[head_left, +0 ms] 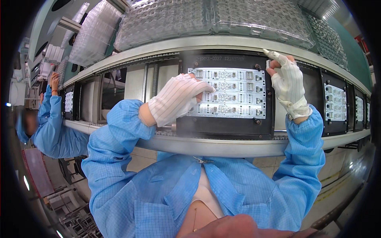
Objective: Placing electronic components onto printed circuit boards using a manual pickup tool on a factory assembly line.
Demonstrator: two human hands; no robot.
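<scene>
The white circuit panel [226,93] lies flat in a black carrier tray [224,129] on the conveyor [214,144], straight ahead of the person, its long axis running left to right. The left hand [178,99], gloved, rests on the panel's left end, fingers curled loosely on the board, grasping nothing that I can make out. The right hand [289,85] is just off the panel's right end, thumb and forefinger pinched near the tray's upper right corner; whether they grip something is unclear.

Curved conveyor line [222,146], black carrier trays [226,129] in a row, white circuit panels [228,93] lying on them
</scene>
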